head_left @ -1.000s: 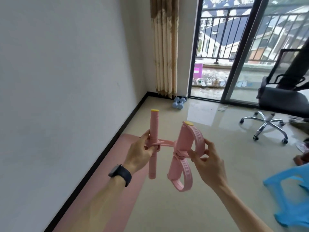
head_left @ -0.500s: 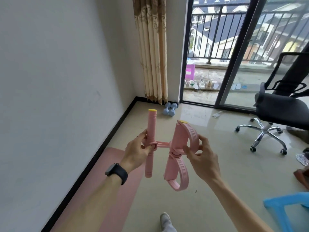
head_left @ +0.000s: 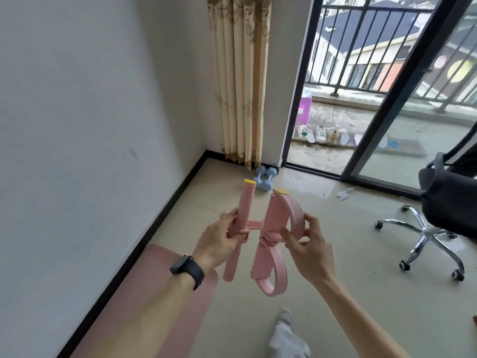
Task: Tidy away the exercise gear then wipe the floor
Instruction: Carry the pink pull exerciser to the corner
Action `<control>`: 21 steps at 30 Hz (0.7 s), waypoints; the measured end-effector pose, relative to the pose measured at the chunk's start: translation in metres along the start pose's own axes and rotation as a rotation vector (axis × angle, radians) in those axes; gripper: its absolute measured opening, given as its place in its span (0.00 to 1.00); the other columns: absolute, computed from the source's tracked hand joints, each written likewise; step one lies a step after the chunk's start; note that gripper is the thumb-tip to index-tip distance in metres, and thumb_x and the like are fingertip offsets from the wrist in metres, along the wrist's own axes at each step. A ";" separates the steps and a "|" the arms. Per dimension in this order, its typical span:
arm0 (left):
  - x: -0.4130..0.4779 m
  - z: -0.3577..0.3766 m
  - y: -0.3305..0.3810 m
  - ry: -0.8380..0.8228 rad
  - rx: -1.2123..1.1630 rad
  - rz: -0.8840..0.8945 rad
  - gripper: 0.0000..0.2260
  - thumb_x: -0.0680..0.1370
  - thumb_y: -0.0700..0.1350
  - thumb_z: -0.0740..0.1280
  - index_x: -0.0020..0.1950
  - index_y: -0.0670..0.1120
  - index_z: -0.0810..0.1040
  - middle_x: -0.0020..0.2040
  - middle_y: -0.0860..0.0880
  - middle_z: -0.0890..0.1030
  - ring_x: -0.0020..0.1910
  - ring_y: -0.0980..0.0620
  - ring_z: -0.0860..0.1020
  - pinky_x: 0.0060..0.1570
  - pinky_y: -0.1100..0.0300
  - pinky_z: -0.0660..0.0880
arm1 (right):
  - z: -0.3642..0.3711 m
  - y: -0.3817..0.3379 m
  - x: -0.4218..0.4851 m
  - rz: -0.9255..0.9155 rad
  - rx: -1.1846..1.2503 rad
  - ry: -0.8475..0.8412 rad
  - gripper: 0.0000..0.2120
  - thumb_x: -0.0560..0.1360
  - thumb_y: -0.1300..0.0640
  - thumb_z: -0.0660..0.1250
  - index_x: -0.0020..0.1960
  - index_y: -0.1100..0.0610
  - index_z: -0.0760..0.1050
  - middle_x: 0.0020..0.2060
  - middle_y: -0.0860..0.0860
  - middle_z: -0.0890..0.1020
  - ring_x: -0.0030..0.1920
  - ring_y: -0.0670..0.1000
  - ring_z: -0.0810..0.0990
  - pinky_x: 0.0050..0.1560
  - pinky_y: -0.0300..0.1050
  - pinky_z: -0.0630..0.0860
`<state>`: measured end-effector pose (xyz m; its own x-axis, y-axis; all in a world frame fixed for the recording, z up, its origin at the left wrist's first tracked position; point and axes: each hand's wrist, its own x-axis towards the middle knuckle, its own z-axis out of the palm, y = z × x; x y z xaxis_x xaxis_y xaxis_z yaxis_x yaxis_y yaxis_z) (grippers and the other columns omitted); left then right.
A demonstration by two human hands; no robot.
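- floor (head_left: 335, 293): pale tile, running from the near edge to the far glass door. judged not yet wiped, since gear lies on it.
- exercise mat (head_left: 144, 306): pink, flat on the floor at near left, along the wall (head_left: 90, 125).
- office chair (head_left: 451, 202): at the right, well apart from both hands.
- pedal puller (head_left: 258, 226): pink, held in the air in front of the person, above the floor and just right of the mat's far end. short bands join its two parts, the handle bar (head_left: 244, 210) on the left and the foot loops (head_left: 281, 215) on the right.
- long axis: the handle bar stands near upright, yellow cap on top. the foot loops run roughly parallel to it, just beside it.
- left hand (head_left: 219, 241): fingers curled round the middle of the handle bar, where the bands knot on.
- right hand (head_left: 307, 244): thumb and fingers pinch the outer edge of the upper loop. the hands are apart, and the puller spans the gap between them.
- dumbbells (head_left: 265, 178): a blue pair, side by side on the floor in the far corner below the curtain (head_left: 240, 86).
- coming move, as a judgement: the puller needs a storage place. the dumbbell corner is a likely one, and it lies far and straight ahead, in line with the top of the handle bar, so the left hand is on the nearer side.
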<state>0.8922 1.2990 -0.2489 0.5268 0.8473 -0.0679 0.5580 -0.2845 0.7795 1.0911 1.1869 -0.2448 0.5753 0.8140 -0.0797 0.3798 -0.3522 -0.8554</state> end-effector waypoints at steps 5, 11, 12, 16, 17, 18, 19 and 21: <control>0.104 0.001 -0.017 -0.015 0.031 -0.033 0.22 0.76 0.51 0.71 0.68 0.62 0.69 0.54 0.58 0.78 0.48 0.57 0.79 0.53 0.52 0.79 | 0.029 0.006 0.109 0.015 0.017 -0.066 0.22 0.75 0.46 0.71 0.65 0.44 0.66 0.44 0.43 0.82 0.37 0.45 0.84 0.40 0.47 0.78; 0.221 -0.009 -0.019 0.016 0.035 -0.122 0.21 0.77 0.51 0.71 0.69 0.58 0.71 0.54 0.58 0.78 0.49 0.60 0.79 0.53 0.58 0.78 | 0.045 -0.007 0.237 0.047 0.020 -0.146 0.18 0.74 0.48 0.71 0.59 0.42 0.66 0.43 0.45 0.81 0.38 0.47 0.82 0.42 0.49 0.78; 0.239 -0.011 -0.020 0.020 0.033 -0.136 0.21 0.77 0.51 0.71 0.68 0.58 0.71 0.54 0.58 0.78 0.49 0.60 0.79 0.53 0.57 0.79 | 0.048 -0.010 0.258 0.055 0.022 -0.161 0.18 0.74 0.49 0.71 0.59 0.43 0.66 0.42 0.46 0.81 0.38 0.47 0.82 0.41 0.49 0.78; 0.301 -0.016 -0.031 0.006 0.046 -0.187 0.19 0.76 0.53 0.69 0.65 0.63 0.68 0.53 0.59 0.78 0.48 0.54 0.80 0.52 0.50 0.80 | 0.066 -0.025 0.330 0.072 0.009 -0.232 0.19 0.73 0.52 0.71 0.59 0.44 0.65 0.41 0.49 0.82 0.40 0.51 0.82 0.42 0.51 0.78; 0.317 -0.017 -0.035 -0.009 0.059 -0.199 0.20 0.77 0.54 0.69 0.66 0.64 0.67 0.53 0.58 0.78 0.49 0.52 0.80 0.51 0.49 0.80 | 0.073 -0.028 0.348 0.080 0.004 -0.251 0.21 0.73 0.53 0.70 0.61 0.44 0.64 0.41 0.49 0.82 0.40 0.52 0.83 0.44 0.53 0.79; 0.333 -0.017 -0.038 -0.023 0.082 -0.209 0.22 0.77 0.54 0.68 0.69 0.65 0.65 0.55 0.57 0.79 0.50 0.50 0.81 0.50 0.49 0.80 | 0.081 -0.030 0.366 0.094 -0.002 -0.273 0.23 0.73 0.53 0.70 0.63 0.44 0.63 0.40 0.50 0.82 0.41 0.53 0.83 0.45 0.54 0.79; 0.350 -0.016 -0.042 -0.035 0.121 -0.214 0.24 0.77 0.55 0.67 0.72 0.65 0.63 0.57 0.54 0.80 0.51 0.47 0.81 0.50 0.49 0.80 | 0.090 -0.033 0.385 0.110 -0.006 -0.302 0.25 0.71 0.52 0.69 0.64 0.43 0.62 0.40 0.50 0.83 0.41 0.53 0.83 0.45 0.54 0.80; 0.378 -0.013 -0.048 -0.051 0.246 -0.200 0.28 0.78 0.57 0.65 0.76 0.65 0.58 0.61 0.50 0.78 0.52 0.43 0.81 0.46 0.52 0.79 | 0.108 -0.040 0.418 0.147 0.008 -0.356 0.25 0.66 0.49 0.69 0.59 0.39 0.62 0.41 0.53 0.83 0.40 0.55 0.83 0.44 0.58 0.81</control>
<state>1.0557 1.6390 -0.3039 0.4189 0.8756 -0.2404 0.7886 -0.2196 0.5743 1.2379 1.5911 -0.2992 0.3355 0.8650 -0.3732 0.3058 -0.4747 -0.8253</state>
